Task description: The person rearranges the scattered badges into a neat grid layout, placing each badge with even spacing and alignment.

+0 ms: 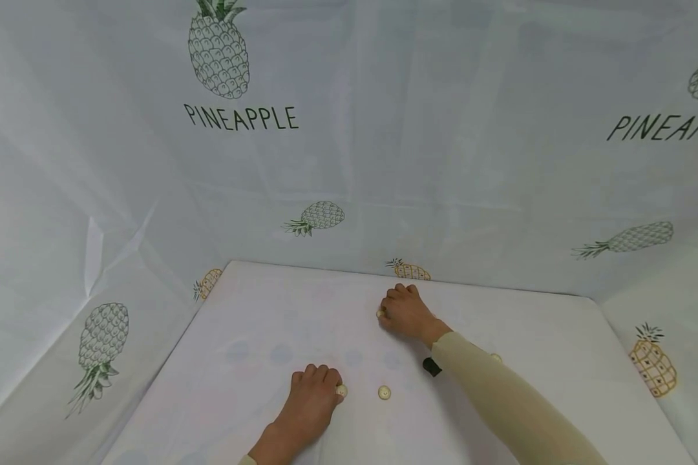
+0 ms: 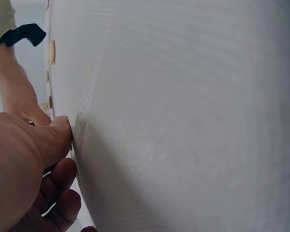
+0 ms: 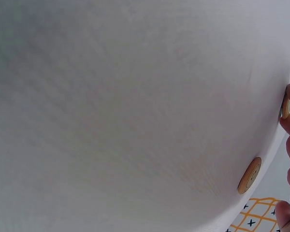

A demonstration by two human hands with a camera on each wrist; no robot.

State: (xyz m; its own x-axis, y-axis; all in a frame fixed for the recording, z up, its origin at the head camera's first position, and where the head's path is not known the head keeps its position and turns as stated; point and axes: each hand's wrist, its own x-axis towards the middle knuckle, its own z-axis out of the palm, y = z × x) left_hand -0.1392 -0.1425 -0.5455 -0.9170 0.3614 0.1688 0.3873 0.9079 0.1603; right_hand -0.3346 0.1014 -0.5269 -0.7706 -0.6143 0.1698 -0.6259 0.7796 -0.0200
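Note:
Small round wooden discs with face-like marks lie on the white cloth-covered table [image 1: 256,323]. My left hand [image 1: 308,403] rests low near the middle, fingers curled, its thumb and index finger at the edges of one disc [image 1: 341,391]. In the left wrist view the thumb [image 2: 58,137] meets the cloth, and that disc is hidden. Farther back, my right hand [image 1: 406,313] pinches another disc [image 3: 286,106] between thumb and finger. A second disc [image 3: 250,175] lies close to it in the right wrist view. To the right of the left hand is a loose disc [image 1: 384,392].
Another disc [image 1: 496,357] shows partly behind the right sleeve [image 1: 500,400]. A black curved piece [image 1: 432,367] sits at the right forearm. White sheeting [image 1: 442,161] printed with pineapples rises at the table's back and sides.

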